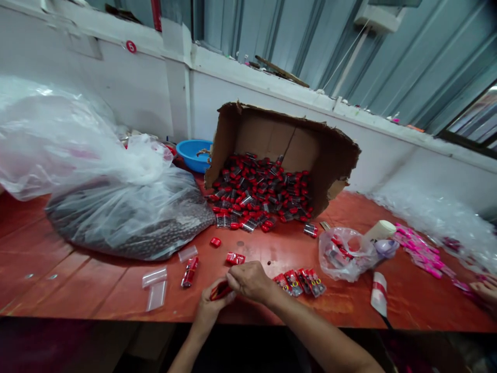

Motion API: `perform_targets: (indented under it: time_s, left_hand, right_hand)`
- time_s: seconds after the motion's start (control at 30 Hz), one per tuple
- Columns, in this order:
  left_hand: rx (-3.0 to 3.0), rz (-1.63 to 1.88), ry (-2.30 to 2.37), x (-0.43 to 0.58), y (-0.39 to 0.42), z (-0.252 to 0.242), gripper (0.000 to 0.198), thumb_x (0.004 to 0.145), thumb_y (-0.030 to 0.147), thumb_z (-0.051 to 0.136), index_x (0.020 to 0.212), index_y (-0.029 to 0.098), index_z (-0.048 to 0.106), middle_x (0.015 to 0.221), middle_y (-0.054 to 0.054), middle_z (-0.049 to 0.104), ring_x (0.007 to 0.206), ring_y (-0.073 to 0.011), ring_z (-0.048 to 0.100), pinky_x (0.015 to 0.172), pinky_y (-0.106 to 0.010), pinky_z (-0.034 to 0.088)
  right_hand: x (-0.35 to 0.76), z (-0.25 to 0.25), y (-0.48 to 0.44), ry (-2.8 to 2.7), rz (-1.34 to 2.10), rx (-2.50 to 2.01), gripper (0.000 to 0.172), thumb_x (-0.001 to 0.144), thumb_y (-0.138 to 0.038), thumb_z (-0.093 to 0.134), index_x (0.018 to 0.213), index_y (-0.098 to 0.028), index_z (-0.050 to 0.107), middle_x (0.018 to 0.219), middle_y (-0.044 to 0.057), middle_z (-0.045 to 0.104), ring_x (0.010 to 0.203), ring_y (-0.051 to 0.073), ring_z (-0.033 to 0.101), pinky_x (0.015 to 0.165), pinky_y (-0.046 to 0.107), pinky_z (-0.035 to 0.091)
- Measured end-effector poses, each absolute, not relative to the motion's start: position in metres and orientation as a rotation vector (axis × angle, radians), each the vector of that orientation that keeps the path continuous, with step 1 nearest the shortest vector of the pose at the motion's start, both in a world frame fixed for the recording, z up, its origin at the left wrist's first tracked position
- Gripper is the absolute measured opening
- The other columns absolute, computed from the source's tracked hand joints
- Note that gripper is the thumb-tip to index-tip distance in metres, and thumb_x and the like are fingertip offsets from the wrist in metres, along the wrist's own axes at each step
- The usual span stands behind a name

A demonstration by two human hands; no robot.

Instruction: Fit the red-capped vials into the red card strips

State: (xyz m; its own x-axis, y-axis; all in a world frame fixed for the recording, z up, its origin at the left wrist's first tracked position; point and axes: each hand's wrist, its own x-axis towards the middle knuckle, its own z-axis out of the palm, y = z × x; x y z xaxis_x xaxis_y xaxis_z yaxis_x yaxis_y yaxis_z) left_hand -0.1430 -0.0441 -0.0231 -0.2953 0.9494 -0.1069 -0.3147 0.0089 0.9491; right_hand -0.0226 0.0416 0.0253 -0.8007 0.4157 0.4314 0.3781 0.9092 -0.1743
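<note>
My left hand point(212, 305) and my right hand point(250, 281) meet at the table's front edge, both closed on one small red packet point(219, 290) held between them. A few filled red packets point(301, 282) lie in a row just right of my right hand. One more red packet point(190, 271) and a red cap point(215, 242) lie to the left. Empty clear sleeves point(154, 277) rest further left. A torn cardboard box point(287, 142) lies on its side behind, spilling several red-capped items point(260, 194).
A big clear plastic bag point(116, 207) of dark pieces fills the left of the red table point(58, 269). A blue bowl point(193, 154) sits behind it. A small plastic bag point(344, 254), a tape roll point(380, 230) and pink packets point(417, 248) lie right. Another person's hand point(485, 290) shows at the right edge.
</note>
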Motion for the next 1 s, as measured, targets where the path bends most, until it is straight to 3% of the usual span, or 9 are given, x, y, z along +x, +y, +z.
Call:
perform_targets:
  time_s: [0.17,0.37,0.47,0.57,0.73,0.87,1.0]
  left_hand:
    - [0.654,1.561,1.192,-0.143,-0.043,-0.031,0.030,0.056,0.026,0.080,0.084,0.020,0.072,0.081,-0.003,0.073,0.081,-0.0236,0.067,0.080,-0.033,0.050]
    - [0.484,1.715,1.232,-0.138,-0.037,-0.040,0.037,0.059,0.030,0.078,0.092,0.016,0.070,0.089,-0.006,0.073,0.084,-0.0224,0.067,0.077,-0.033,0.054]
    - [0.368,1.753,1.224,-0.136,-0.034,-0.042,0.042,0.060,0.032,0.077,0.097,0.015,0.068,0.092,-0.006,0.072,0.082,-0.0216,0.067,0.071,-0.033,0.056]
    - [0.309,1.857,1.209,-0.136,-0.032,-0.042,0.039,0.062,0.031,0.077,0.096,0.015,0.069,0.093,-0.007,0.072,0.083,-0.0204,0.067,0.076,-0.033,0.055]
    - [0.339,1.905,1.161,-0.136,-0.034,-0.038,0.036,0.065,0.028,0.075,0.098,0.015,0.069,0.093,-0.007,0.072,0.086,-0.0207,0.068,0.083,-0.036,0.053]
    - [0.471,1.812,1.160,-0.136,-0.037,-0.036,0.033,0.065,0.026,0.075,0.096,0.016,0.069,0.093,-0.005,0.073,0.087,-0.0199,0.067,0.084,-0.034,0.053]
    - [0.500,1.703,1.145,-0.137,-0.039,-0.039,0.039,0.065,0.028,0.075,0.101,0.017,0.068,0.094,-0.005,0.072,0.085,-0.0212,0.067,0.071,-0.032,0.056]
  right_hand:
    - [-0.032,0.018,0.040,-2.466,0.340,-0.754,0.034,0.094,-0.031,0.033,0.073,-0.021,0.058,0.060,0.002,0.060,0.054,0.013,0.052,0.055,0.023,0.036]
    - [-0.056,0.026,0.053,-2.140,0.897,-0.955,0.031,0.090,-0.044,0.044,0.080,-0.021,0.062,0.074,0.001,0.060,0.072,0.014,0.056,0.066,0.023,0.041]
    - [-0.072,0.027,0.063,-1.862,1.288,-1.007,0.033,0.084,-0.051,0.049,0.075,-0.020,0.059,0.064,-0.003,0.054,0.058,0.012,0.051,0.054,0.022,0.040]
    - [-0.079,0.029,0.065,-1.672,1.526,-1.006,0.032,0.082,-0.053,0.051,0.079,-0.021,0.056,0.064,-0.005,0.053,0.047,0.009,0.045,0.045,0.020,0.036]
    - [-0.070,0.031,0.057,-1.560,1.566,-1.006,0.032,0.085,-0.054,0.047,0.082,-0.022,0.051,0.067,-0.004,0.056,0.050,0.010,0.052,0.049,0.021,0.043]
    - [-0.062,0.027,0.058,-1.651,1.457,-1.064,0.035,0.087,-0.055,0.042,0.074,-0.022,0.045,0.057,-0.006,0.049,0.042,0.009,0.044,0.041,0.021,0.035]
    - [-0.064,0.023,0.068,-1.833,1.365,-1.102,0.039,0.088,-0.054,0.042,0.064,-0.022,0.039,0.050,-0.007,0.039,0.040,0.009,0.037,0.040,0.022,0.029]
